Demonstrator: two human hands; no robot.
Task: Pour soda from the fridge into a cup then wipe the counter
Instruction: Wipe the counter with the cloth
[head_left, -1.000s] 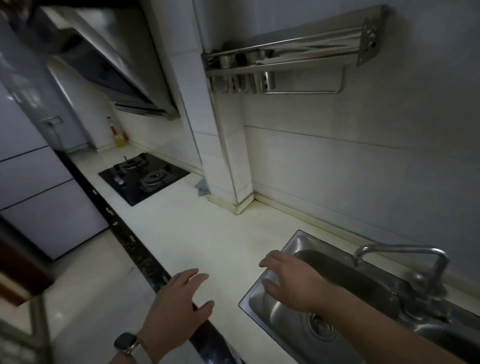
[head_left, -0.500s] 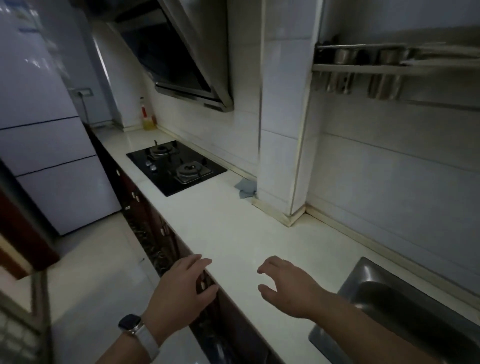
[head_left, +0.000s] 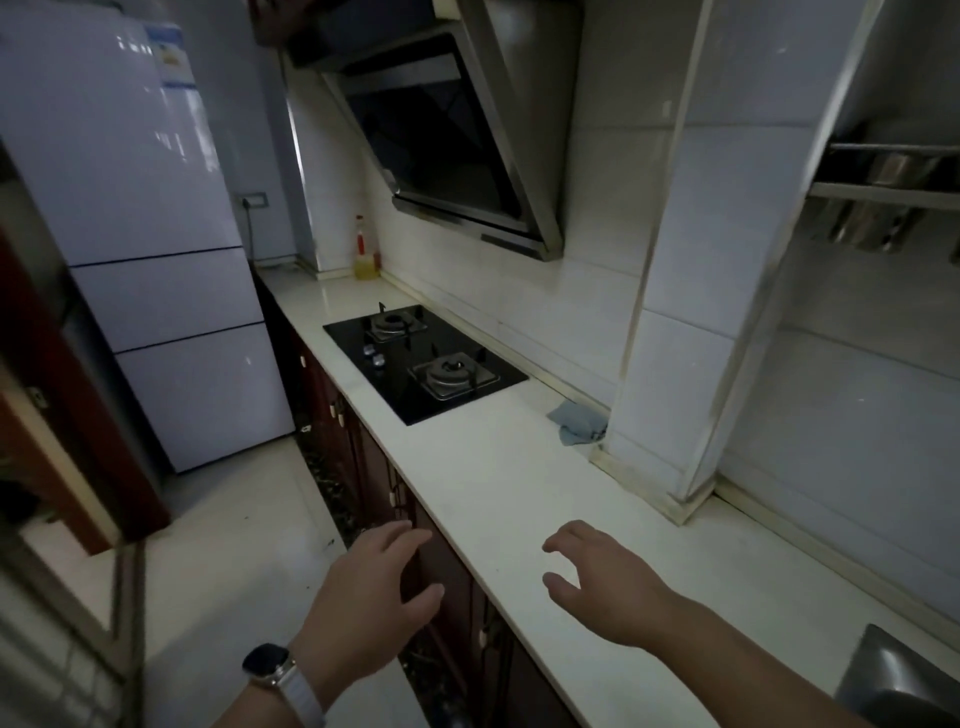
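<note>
Left hand (head_left: 374, 597): fingers relaxed and spread, holding nothing, over the counter's front edge; watch (head_left: 267, 665) on the wrist.
Right hand (head_left: 608, 587): fingers loosely curved, empty, above the counter (head_left: 493, 467).
Fridge (head_left: 145, 260): at the counter's far end, left, doors closed.
Cloth (head_left: 576, 423): crumpled on the counter against the tiled pillar, just beside the hob (head_left: 423, 361).

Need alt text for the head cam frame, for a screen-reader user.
An open, empty left hand and right hand reach forward at the near edge of a pale kitchen counter. Further along lie a black two-burner hob and a crumpled grey-blue cloth beside a tiled pillar. A white fridge, doors closed, stands at the far end.
</note>
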